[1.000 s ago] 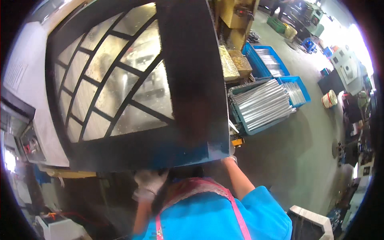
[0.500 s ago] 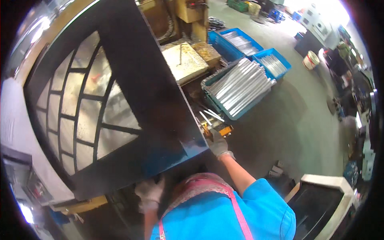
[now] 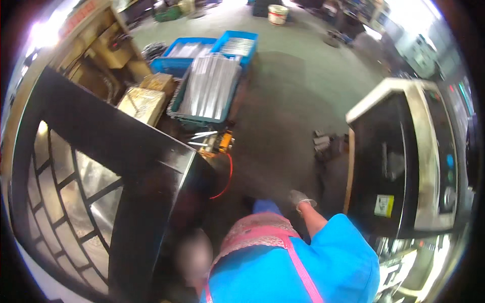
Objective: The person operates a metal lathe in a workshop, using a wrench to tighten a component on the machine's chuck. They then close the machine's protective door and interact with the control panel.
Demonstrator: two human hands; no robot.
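Observation:
My right hand (image 3: 301,198), in a grey glove, hangs over the dark floor in front of the apron. Its fingers appear loosely stretched out and nothing shows in them. My left hand (image 3: 194,256), in a pale glove, is smeared by motion beside a large dark machine door (image 3: 151,171), so its fingers do not show. That door has a window crossed by black bars. Beyond its corner sits an orange-and-metal fixture (image 3: 225,142), with a few thin pale rods (image 3: 203,135) beside it. A red hose (image 3: 230,174) curves down from there.
A green crate of long silvery bars (image 3: 208,88) stands ahead, with blue crates (image 3: 235,48) behind it. A yellowish block (image 3: 141,105) lies left of them. Another machine (image 3: 386,156) with a pale frame stands at right, dark blocks (image 3: 322,142) beside it.
My view has swung to the right, so the door and crates sit farther left. My right hand has left the orange fixture and come back toward my body. My left hand is now blurred.

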